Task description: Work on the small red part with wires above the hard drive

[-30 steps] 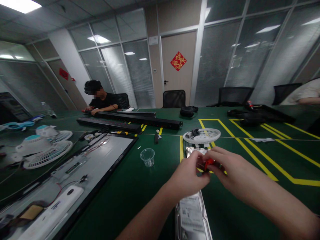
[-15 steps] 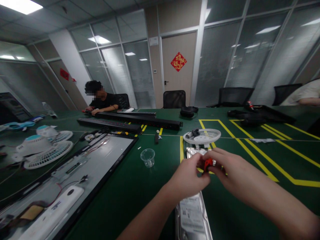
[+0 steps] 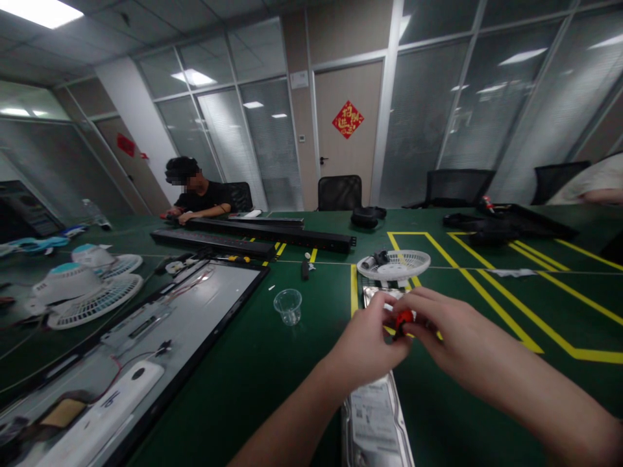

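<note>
A small red and black object (image 3: 403, 318) is pinched between the fingertips of both my hands; fingers cover most of it, so its kind cannot be made out. My left hand (image 3: 374, 336) is closed on it from the left, thumb and fingers curled. From the right, my right hand (image 3: 440, 319) grips it with bent fingers. Under my hands and wrists lies a silver hard drive (image 3: 376, 421) with a white label. Another shiny metal piece (image 3: 370, 296) shows just beyond my left fingers, partly hidden.
Left of my hands stands a clear plastic cup (image 3: 288, 307). A large flat panel (image 3: 221, 292) and white fan parts (image 3: 92, 301) fill the left side. Ahead sit a white round grille (image 3: 411, 263) and long black bars (image 3: 292, 237). A person (image 3: 207, 198) works across the table.
The red object has turned slightly between my fingers, and its shiny tip no longer shows. Both hands stay in nearly the same place.
</note>
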`<state>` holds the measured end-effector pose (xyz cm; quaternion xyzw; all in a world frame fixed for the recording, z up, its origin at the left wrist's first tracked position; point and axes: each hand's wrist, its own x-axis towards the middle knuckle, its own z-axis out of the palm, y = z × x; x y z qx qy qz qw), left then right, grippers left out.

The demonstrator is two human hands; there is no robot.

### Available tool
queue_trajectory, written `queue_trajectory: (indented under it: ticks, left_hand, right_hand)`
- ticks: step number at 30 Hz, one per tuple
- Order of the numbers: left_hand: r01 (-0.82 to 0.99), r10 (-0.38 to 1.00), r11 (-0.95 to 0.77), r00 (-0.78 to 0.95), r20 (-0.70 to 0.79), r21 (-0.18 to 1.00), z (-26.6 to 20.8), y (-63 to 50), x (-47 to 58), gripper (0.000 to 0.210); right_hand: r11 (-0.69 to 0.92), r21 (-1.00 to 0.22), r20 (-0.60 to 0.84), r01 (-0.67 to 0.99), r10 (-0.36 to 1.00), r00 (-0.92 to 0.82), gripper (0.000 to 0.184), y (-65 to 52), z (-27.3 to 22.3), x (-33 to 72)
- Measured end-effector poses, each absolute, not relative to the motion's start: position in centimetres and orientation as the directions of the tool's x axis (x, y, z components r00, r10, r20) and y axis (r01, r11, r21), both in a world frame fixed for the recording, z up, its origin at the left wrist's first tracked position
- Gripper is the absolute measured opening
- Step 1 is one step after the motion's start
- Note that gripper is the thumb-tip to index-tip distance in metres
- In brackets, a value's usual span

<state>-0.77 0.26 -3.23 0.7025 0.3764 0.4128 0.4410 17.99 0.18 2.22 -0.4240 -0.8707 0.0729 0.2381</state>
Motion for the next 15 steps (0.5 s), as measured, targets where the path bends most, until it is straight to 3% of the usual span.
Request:
queue_trajectory:
  ticks: [3, 7, 11, 15]
  left_hand:
    - [0.198, 0.895, -0.348, 0.360, 0.263, 0.916, -3.33, 0.39, -0.64, 0.038]
    - [0.170, 0.898, -0.320, 0.367, 0.241, 0.932, -3.50, 0.60, -0.62, 0.037]
    - [0.174, 0.891, -0.342, 0.373, 0.259, 0.924, -3.31, 0.50, -0.80, 0.037]
    - [0.201, 0.886, -0.367, 0.372, 0.276, 0.908, -3.33, 0.41, -0.72, 0.035]
  right_hand:
    - [0.553, -0.302, 0.313, 0.776, 0.827, -0.468, 0.007, 0.30, 2.31, 17.90]
    - [0.514, -0.301, 0.286, 0.803, 0.852, -0.438, 0.003, 0.19, 2.42, 17.97]
    - [0.588, -0.335, 0.311, 0.736, 0.807, -0.503, 0.028, 0.14, 2.26, 18.08]
    - [0.561, -0.303, 0.298, 0.770, 0.823, -0.483, 0.016, 0.41, 2.26, 17.92]
